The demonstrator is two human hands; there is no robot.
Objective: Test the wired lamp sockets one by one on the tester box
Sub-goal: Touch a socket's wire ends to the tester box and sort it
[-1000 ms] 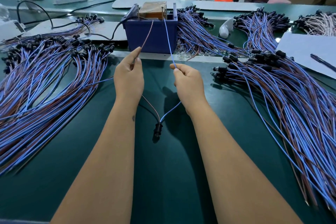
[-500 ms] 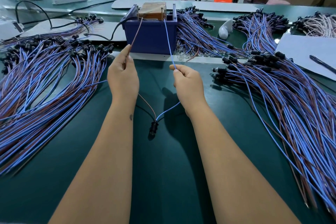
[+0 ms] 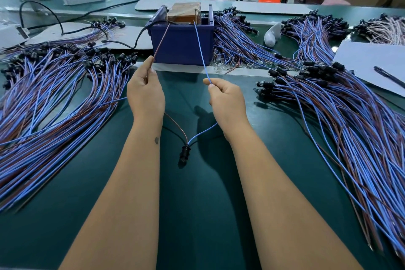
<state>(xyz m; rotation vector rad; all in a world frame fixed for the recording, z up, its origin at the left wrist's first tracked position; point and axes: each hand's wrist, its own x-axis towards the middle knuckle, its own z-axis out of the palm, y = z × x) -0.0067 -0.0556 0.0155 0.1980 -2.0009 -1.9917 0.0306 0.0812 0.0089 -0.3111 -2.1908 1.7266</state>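
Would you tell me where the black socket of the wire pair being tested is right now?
In the head view the black socket lies on the green table, centre frame, between the two forearms, below the left hand and right hand.

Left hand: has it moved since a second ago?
Yes. The left hand has shifted left and toward the blue tester box, carrying the brown wire tip up to its left post.

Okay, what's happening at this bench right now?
A person is testing one wired lamp socket. The left hand pinches its brown wire, the right hand its blue wire, both tips raised to the tester box. The socket hangs between the wrists; bundles of sockets lie either side.
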